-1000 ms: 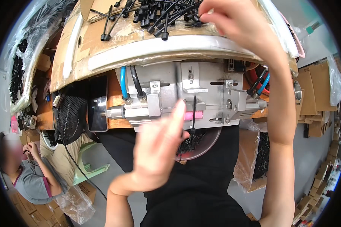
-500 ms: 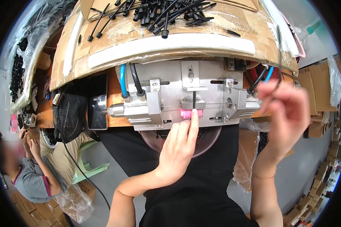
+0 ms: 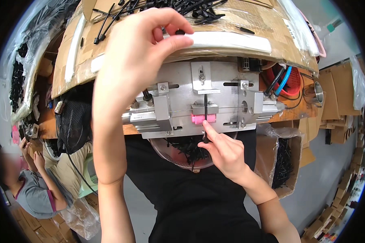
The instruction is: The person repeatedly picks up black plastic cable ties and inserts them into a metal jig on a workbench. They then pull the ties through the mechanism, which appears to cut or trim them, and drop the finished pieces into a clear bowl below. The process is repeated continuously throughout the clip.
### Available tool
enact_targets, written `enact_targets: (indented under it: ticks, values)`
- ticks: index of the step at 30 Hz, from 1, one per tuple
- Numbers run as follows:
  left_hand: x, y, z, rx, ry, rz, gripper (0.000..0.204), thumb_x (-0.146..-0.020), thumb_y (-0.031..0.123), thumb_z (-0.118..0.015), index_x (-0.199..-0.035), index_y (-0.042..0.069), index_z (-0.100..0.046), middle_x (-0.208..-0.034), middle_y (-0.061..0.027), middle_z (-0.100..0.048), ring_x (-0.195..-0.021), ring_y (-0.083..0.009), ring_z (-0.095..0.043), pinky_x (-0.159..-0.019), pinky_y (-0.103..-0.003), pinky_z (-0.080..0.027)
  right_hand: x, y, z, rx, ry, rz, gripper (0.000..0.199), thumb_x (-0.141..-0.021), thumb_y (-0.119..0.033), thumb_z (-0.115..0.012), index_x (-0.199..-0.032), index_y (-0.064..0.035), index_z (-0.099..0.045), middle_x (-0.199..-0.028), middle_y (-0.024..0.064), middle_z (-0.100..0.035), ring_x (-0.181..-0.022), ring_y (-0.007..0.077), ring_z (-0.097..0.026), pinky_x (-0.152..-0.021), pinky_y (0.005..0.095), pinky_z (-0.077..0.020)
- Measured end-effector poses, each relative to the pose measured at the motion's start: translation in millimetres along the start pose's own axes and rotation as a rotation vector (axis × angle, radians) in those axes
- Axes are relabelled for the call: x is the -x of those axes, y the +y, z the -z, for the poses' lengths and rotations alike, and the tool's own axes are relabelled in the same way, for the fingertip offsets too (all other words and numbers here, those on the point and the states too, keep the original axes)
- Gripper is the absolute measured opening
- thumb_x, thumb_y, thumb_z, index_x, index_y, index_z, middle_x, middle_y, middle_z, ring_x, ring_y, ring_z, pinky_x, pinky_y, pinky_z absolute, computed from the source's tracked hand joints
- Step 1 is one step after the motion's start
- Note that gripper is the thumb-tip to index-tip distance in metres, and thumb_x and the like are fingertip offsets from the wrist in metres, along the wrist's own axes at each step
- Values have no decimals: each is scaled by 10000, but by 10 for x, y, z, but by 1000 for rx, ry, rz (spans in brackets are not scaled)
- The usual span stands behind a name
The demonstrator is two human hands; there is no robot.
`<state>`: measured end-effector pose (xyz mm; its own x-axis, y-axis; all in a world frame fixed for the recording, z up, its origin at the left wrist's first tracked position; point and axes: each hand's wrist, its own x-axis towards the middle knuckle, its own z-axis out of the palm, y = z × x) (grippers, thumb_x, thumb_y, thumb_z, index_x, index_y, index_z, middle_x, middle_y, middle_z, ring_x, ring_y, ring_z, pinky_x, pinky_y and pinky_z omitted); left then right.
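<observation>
A thin black capped rod [image 3: 205,108] lies lengthwise across the small steel block [image 3: 198,108] and the pink block [image 3: 197,119] of a metal fixture [image 3: 182,77]. My right hand [image 3: 228,156] has its index fingertip on this rod at the pink block, with the thumb at the rod's near end. Stretched forward over the cardboard, my left hand [image 3: 140,52] curls thumb and fingers around a black capped rod [image 3: 179,32], of which only the cap shows. Beyond it is a pile of similar black rods [image 3: 198,10].
Steel clamping units flank the fixture, with blue and black hoses [image 3: 286,79] at the right. A clear bowl [image 3: 162,152] holding black pieces sits below its near edge. An open carton [image 3: 286,166] of black parts stands right. Another person [image 3: 36,186] sits at far left.
My left hand has left the pink block and swung forward to the rod pile. My right hand has come in from the right and now holds a rod on the fixture.
</observation>
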<state>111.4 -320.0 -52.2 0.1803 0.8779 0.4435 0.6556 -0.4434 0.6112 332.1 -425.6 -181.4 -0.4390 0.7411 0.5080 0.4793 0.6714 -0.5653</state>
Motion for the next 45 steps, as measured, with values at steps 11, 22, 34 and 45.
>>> enact_targets:
  ticks: [11, 22, 34, 45]
  values:
    - [923, 451, -309, 5, 131, 25, 606, -674, -46, -780, -1249, 8, -598, -889, -25, -598, -731, -117, -507, -647, -243, -438, -223, -27, 608, -76, 168, -309, 474, -746, -55, -822, -1192, -15, -667, -862, 79, -692, -492, 59, -452, -465, 219, -394]
    - [1591, 470, -1211, -373, -82, 45, 673, -743, -25, -657, -1383, -75, -454, -908, -84, -491, -779, -215, -495, -725, -328, -465, -120, -26, 769, -211, 244, -349, 336, -840, -29, -735, -1165, 20, -667, -879, 92, -697, -581, 51, -510, -487, 178, -382]
    - [1324, 459, -747, -172, -67, 50, 651, -764, -17, -696, -1386, 38, -511, -964, -102, -568, -905, -264, -553, -796, -374, -480, -576, -73, 708, -25, 179, -75, 294, -766, 50, -755, -1052, 19, -696, -853, 112, -693, -587, 128, -570, -521, 235, -439]
    - [-3, -963, 609, -497, 54, 148, 201, -825, 11, -685, -1021, 27, -646, -956, -90, -603, -728, -172, -543, -717, -292, -497, -2577, 370, 355, 510, -234, 576, 64, -806, -104, -605, -865, -81, -617, -879, 82, -574, -883, 274, -661, -712, 400, -535]
